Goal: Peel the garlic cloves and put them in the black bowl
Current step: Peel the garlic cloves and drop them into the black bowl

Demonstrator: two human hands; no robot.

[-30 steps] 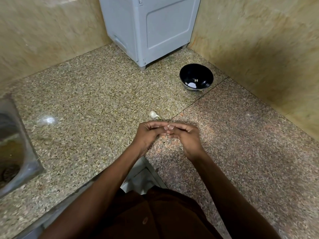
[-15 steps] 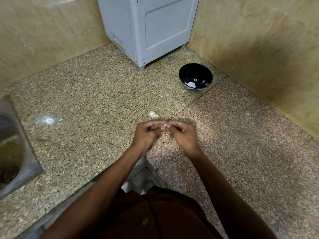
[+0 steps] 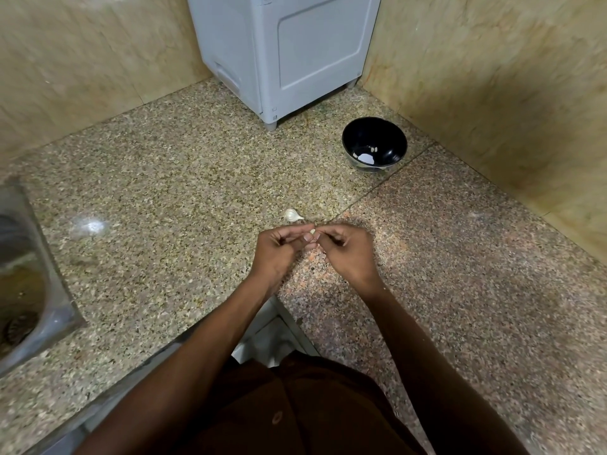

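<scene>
Both hands meet over the tabletop [image 3: 164, 198]: the left hand [image 3: 279, 249] and right hand [image 3: 348, 251] pinch one small clove [image 3: 312, 231] between their fingertips. Another clove [image 3: 292, 215] lies just beyond them. The bowl [image 3: 374, 144] sits well apart, near the corner, with pale bits inside.

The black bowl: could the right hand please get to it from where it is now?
Probably yes: bare counter lies between the right hand and the black bowl, though its fingers pinch a garlic clove.
</scene>
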